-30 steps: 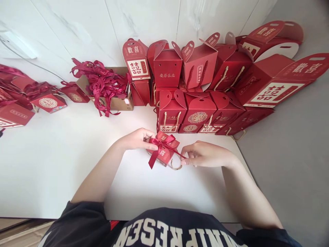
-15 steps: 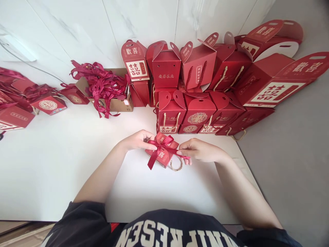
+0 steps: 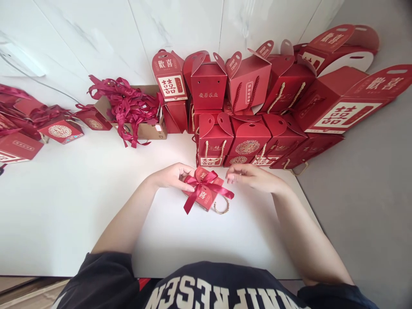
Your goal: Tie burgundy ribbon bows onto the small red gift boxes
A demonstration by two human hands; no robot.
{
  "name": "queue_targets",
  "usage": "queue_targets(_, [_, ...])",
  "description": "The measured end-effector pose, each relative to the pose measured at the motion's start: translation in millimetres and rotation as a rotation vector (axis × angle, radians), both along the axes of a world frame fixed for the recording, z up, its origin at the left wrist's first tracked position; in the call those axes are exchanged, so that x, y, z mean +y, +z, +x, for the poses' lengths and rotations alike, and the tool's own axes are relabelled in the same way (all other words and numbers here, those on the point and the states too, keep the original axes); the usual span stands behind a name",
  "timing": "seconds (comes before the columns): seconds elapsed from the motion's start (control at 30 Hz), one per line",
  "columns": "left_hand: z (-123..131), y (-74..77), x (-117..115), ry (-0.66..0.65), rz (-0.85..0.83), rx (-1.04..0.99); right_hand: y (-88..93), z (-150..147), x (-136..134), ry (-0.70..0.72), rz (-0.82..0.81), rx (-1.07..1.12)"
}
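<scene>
A small red gift box [image 3: 206, 198] with gold lettering sits on the white table before me. A dark red satin ribbon [image 3: 218, 187] is tied in a bow over its top, one tail lying toward me and one to the right. My left hand [image 3: 176, 177] holds the box at its left side, thumb over the top near the bow and the other fingers partly hidden behind it. Just right of the box, touching neither it nor the ribbon, is my right hand [image 3: 247, 177], its fingers loosely bent and apart. A twisted gold cord handle [image 3: 222, 205] loops out at the box's right side.
Red boxes [image 3: 250, 136] with cord handles are stacked behind my hands, up to the grey wall at right. A cardboard box [image 3: 159, 132] at the back holds a heap of red ribbons [image 3: 133, 105]. Ribboned boxes [image 3: 61, 130] stand at far left.
My right hand has let go of the ribbon tail and moved slightly up and away from it. The tail now lies loose across the box's right side. My left hand stays at the box.
</scene>
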State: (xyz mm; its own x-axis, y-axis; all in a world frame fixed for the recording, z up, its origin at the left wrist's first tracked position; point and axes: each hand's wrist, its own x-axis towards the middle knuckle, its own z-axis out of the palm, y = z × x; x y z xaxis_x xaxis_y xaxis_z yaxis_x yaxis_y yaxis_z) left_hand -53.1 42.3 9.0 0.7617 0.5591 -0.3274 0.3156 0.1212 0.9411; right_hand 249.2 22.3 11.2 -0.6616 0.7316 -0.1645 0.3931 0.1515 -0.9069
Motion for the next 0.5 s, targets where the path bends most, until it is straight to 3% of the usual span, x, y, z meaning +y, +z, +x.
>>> queue_targets(0.1, [3,3.3,-3,-0.016,0.001,0.008,-7.8,-21,-4,-0.168,0.076,0.165])
queue_targets(0.27, [11,8.9,-12,-0.063,0.068,0.029,-26.0,-48,-10,-0.042,-0.016,0.352])
queue_targets(0.5, [18,13.8,-18,-0.086,0.098,0.071,-17.2,-35,-7,0.026,-0.021,0.355])
